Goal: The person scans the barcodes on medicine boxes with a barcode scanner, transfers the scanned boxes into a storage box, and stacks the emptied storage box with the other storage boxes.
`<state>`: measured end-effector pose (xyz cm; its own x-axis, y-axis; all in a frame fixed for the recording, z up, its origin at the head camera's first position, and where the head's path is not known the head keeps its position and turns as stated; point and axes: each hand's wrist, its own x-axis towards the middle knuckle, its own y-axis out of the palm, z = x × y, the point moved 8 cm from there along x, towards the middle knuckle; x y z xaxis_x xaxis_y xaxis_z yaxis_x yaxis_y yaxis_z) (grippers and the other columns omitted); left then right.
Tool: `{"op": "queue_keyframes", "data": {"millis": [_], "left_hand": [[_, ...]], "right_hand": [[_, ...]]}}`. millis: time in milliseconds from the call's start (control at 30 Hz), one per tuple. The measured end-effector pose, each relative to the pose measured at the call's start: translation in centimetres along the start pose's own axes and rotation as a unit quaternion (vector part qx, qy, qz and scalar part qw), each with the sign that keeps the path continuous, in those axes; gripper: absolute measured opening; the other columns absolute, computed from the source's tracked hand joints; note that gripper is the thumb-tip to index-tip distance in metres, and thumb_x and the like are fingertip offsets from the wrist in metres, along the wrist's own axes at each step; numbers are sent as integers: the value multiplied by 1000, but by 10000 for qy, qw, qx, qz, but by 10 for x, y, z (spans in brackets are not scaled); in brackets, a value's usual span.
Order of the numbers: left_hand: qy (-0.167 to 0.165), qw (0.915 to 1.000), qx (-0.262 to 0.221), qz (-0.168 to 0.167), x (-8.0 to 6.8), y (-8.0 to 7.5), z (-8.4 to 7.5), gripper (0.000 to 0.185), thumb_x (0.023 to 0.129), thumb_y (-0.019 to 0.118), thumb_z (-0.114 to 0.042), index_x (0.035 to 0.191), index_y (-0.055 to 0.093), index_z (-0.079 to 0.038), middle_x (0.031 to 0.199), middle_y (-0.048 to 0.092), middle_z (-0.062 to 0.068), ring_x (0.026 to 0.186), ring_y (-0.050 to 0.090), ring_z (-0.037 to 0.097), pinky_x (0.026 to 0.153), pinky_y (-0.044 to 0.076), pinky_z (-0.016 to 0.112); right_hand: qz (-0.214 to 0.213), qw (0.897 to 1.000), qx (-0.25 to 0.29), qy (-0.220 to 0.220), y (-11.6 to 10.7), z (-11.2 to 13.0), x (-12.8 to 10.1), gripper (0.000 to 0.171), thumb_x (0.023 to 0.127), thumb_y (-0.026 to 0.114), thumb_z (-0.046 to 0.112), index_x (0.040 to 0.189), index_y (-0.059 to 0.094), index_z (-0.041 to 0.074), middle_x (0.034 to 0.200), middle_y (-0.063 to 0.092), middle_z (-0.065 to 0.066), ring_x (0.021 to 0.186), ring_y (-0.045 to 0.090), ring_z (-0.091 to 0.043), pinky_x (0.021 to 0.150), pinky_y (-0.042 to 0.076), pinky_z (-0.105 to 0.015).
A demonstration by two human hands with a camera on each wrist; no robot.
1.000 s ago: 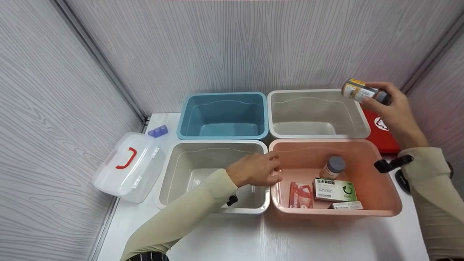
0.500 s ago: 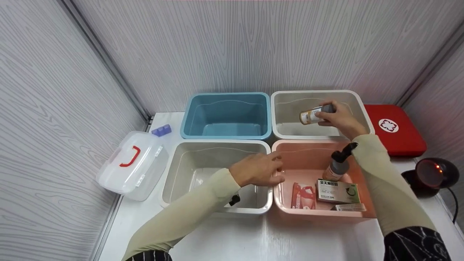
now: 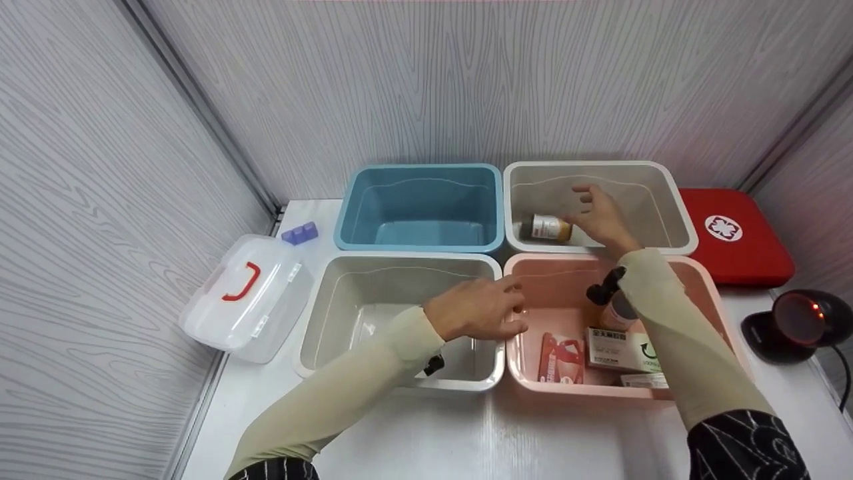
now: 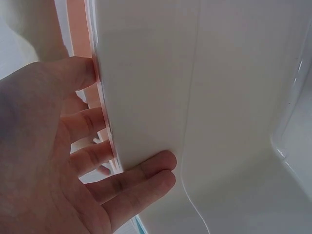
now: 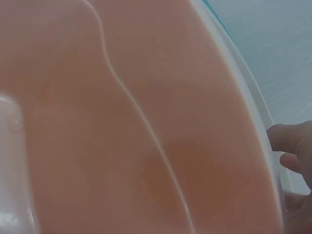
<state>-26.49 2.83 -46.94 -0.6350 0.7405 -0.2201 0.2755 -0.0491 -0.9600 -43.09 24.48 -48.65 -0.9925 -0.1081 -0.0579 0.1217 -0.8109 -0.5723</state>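
Observation:
In the head view, my right hand (image 3: 602, 219) hangs over the back right light-grey bin (image 3: 593, 165), fingers spread and holding nothing. Just left of its fingertips, a small medicine bottle (image 3: 550, 227) lies on its side in that bin, dark cap to the left and yellow end to the right. My left hand (image 3: 474, 311) rests at the adjoining rims of the front grey bin (image 3: 400, 258) and the pink bin (image 3: 553, 290). The left wrist view shows two of its fingers (image 4: 141, 178) extended along the grey bin's inner wall, the others at the rim.
Inside the pink bin are another bottle (image 3: 618, 313), a red packet (image 3: 561, 360), a white-green carton (image 3: 613, 348) and a small box (image 3: 644, 381). A blue bin (image 3: 426, 168), clear case (image 3: 246, 300), purple pill box (image 3: 300, 233), red case (image 3: 753, 247) and black device (image 3: 796, 327) stand around.
The right hand carried the bottle from the right into the back right bin and let go; the bottle now lies at its left end. The left hand stayed at the rims.

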Motion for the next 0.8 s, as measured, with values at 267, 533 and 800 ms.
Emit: {"op": "queue_keyframes", "data": {"millis": [267,533,800], "left_hand": [[32,10000,8,8,2,1,0,46,108,54,-50,136,68,-16,159,54,7,124,69,30,108,58,42],[-30,9999,-119,99,1,3,-1,45,108,54,-50,134,68,-16,161,52,7,119,69,28,107,57,41],[12,9999,-145,31,0,0,0,44,108,53,-49,133,69,-16,154,55,6,110,69,26,101,59,40]], "right_hand": [[-5,9944,-365,-991,-7,19,-32,52,105,70,12,153,53,-2,156,50,-30,145,48,-51,118,41,-69],[244,9791,-876,-1819,-29,23,-91,46,104,73,10,147,60,4,149,58,-21,131,57,-41,109,50,-37],[696,9443,-2544,-1970,-27,15,-134,33,99,76,9,132,72,9,132,67,-14,117,64,-34,98,59,-57]]}}
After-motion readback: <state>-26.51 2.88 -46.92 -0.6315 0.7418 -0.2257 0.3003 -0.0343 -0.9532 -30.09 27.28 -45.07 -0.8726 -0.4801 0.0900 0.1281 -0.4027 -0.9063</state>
